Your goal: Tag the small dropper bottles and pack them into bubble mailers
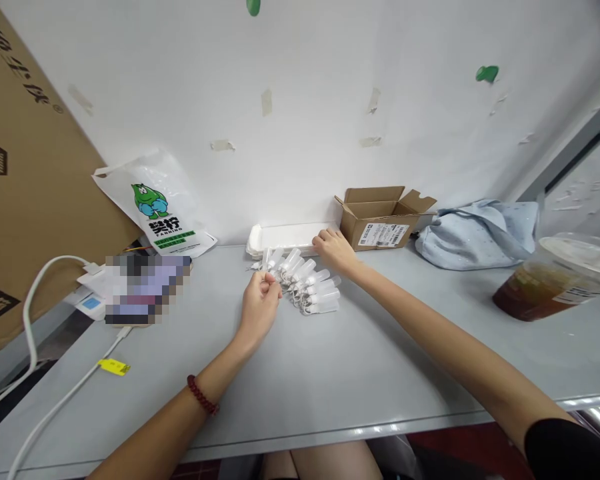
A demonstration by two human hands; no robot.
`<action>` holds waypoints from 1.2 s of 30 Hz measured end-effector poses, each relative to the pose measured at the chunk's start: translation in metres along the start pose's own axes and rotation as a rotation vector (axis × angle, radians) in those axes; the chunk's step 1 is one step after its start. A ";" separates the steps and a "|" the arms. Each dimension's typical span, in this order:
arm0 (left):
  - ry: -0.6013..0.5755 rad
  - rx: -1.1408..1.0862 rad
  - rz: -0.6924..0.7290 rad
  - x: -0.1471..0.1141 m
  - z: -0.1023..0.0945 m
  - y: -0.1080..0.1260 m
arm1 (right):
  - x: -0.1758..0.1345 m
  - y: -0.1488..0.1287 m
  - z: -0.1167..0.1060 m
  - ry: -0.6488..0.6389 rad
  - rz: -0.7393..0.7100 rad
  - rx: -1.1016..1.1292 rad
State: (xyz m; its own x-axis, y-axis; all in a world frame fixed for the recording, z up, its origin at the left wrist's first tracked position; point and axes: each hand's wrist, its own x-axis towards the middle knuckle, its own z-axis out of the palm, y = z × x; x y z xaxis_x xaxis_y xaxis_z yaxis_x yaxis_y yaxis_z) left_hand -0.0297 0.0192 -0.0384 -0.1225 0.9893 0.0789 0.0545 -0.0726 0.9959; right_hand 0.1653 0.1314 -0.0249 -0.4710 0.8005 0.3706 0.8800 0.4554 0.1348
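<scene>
In the head view, a large carton [55, 180] fills the left edge of the frame, beside a white plastic bag [165, 200] and a blurred phone [147, 288]. An open cardboard box [385, 230], a blue cloth bag [475, 237] and a drink cup [535, 287] stand to the right. Small clear bottles [304, 270] lie heaped mid-frame on the grey desk [340, 373], just in front of white trays [293, 235]. Their long axes fan from steep to nearly level, corded ends lower left, bodies pointing upper right. The left hand [260, 303] covers the heap's lower-left edge, fingers curled in, thumb against them; I cannot tell what they hold. The right hand [336, 251] bends its fingers over the trays' right end; their grip is unclear.
</scene>
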 end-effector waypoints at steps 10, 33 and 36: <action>0.010 -0.146 -0.042 0.002 -0.002 0.010 | 0.004 0.006 -0.012 0.115 0.047 -0.025; -0.287 -0.072 -0.061 0.009 -0.027 0.025 | -0.104 -0.011 -0.052 0.357 -0.202 0.106; -0.415 0.003 -0.024 0.002 -0.018 0.023 | -0.107 -0.023 -0.056 0.207 -0.230 0.092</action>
State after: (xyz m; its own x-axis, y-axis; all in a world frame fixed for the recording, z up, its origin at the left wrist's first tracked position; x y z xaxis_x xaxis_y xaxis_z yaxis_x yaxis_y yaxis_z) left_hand -0.0468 0.0171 -0.0148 0.2857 0.9578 0.0303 0.0591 -0.0491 0.9970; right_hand 0.1992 0.0137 -0.0166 -0.6266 0.5802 0.5203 0.7381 0.6562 0.1571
